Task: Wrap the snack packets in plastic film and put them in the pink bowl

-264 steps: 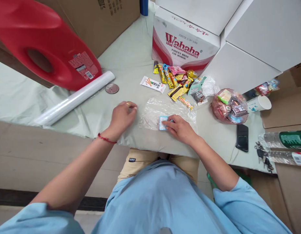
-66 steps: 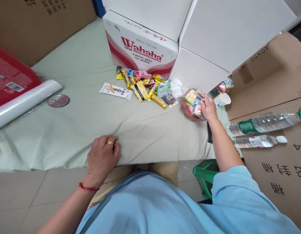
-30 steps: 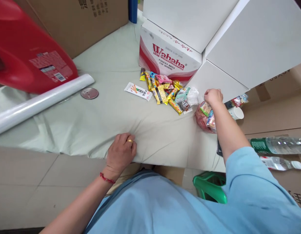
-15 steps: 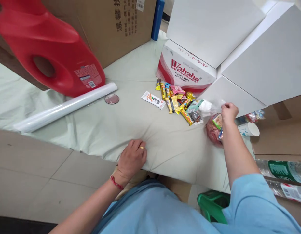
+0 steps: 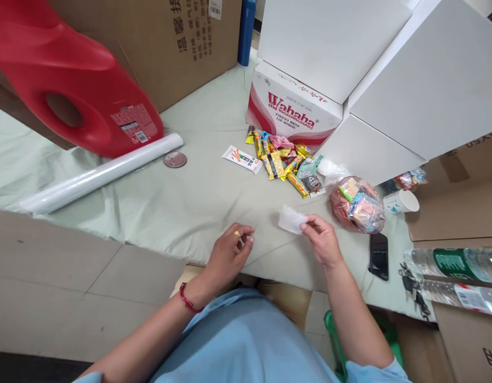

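Observation:
My right hand [image 5: 322,239] pinches a small translucent plastic bag [image 5: 291,219] between thumb and fingers, above the front part of the cloth-covered table. Left of it, my left hand [image 5: 231,249] holds nothing; its fingers are loosely curled, with the thumb apart. Beyond the bag lies a pile of wrapped snacks [image 5: 274,164], with a white snack packet [image 5: 242,159] at its left side. Crumpled clear plastic [image 5: 332,171] rests at the right of the pile. A round reddish container [image 5: 338,208] with wrapped snacks in it stands to the right of my right hand.
A Wahaba-style water carton [image 5: 293,111] stands behind the snacks, white boxes [image 5: 309,42] above it. On the right are a phone [image 5: 378,256], keys [image 5: 413,290], a paper cup [image 5: 403,201] and bottles [image 5: 453,262]. Leftward lie a film roll [image 5: 106,173], round disc [image 5: 175,159] and red jug [image 5: 106,101].
My right hand has come from beside the crumpled plastic toward my left hand, bringing the small plastic bag. My left hand has lifted and its fingers have loosened. The view has shifted slightly.

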`<state>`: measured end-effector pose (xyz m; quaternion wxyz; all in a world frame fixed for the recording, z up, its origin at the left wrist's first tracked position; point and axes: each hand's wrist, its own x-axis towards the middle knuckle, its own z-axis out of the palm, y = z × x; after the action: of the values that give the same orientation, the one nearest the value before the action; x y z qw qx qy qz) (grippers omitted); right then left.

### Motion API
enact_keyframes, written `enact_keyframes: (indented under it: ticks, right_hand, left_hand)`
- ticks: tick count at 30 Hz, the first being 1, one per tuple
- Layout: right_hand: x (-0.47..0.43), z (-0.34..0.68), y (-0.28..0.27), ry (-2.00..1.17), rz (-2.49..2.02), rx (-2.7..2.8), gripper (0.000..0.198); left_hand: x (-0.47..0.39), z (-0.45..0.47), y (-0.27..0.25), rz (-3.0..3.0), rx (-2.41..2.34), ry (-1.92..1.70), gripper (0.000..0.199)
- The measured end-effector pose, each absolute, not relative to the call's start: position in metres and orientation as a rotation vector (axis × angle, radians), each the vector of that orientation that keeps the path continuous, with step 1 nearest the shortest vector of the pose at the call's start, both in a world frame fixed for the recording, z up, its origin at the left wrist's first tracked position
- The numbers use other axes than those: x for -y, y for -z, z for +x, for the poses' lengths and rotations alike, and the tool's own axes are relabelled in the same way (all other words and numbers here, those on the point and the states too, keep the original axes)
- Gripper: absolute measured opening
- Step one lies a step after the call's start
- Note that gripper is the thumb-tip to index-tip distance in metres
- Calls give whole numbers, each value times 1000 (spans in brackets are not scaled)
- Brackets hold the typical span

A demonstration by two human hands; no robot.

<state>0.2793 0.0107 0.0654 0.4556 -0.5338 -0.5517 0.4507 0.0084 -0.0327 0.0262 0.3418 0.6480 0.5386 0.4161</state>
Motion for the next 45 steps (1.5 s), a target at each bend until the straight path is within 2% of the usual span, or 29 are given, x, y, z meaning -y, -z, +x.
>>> enact_keyframes:
  ticks: [2, 4, 7, 9, 13, 19, 21, 25, 27, 31, 34, 36, 39, 45]
  right_hand:
    - [-5, 281, -74, -886, -1342, 1589, 25]
    - [-19, 297, -95, -443, -1385, 1674, 21]
    - [-75, 340, -131, 242, -1532, 1551, 26]
    - [-125, 369, -147, 389, -1714, 1639, 30]
    - [-204, 398, -148, 241, -2261, 1926, 44]
    - [-224, 384, -109, 141, -2491, 2084, 25]
    - [-220, 381, -103, 122, -2513, 2027, 15]
    - [-191, 369, -111, 125, -2247, 1933, 17]
    - [-158, 353, -116, -129, -1927, 1850, 17]
    - [-76, 304, -107, -1025, -1451, 1664, 30]
    - [-28, 268, -86, -1294, -1330, 1716, 29]
    - [-8, 249, -72, -1340, -1308, 1757, 28]
    - [10, 232, -58, -1268, -1329, 1798, 25]
    - [27, 238, -60, -948, -1209, 1835, 11]
  left_hand:
    - [30, 5, -26, 1768, -1393, -1070, 20]
    - [26, -6, -20, 1862, -1448, -1064, 22]
    - [24, -24, -4, 1965, -1566, -1036, 21]
    - [25, -29, 7, 2077, -1624, -1028, 19]
    - [32, -21, 16, 2413, -1719, -983, 18]
    - [33, -15, 12, 2536, -1724, -970, 16]
    - [33, -16, 12, 2532, -1712, -974, 16]
    - [36, -18, 14, 2435, -1677, -1031, 18]
    - [36, -18, 12, 2227, -1656, -1083, 20]
    - [28, -15, -5, 1519, -1529, -1090, 21]
    - [18, -6, -24, 1053, -1251, -1067, 35]
    - [15, 1, -32, 957, -1055, -960, 41]
    - [17, 9, -34, 987, -963, -845, 38]
    - [27, 4, -14, 710, -1168, -1031, 39]
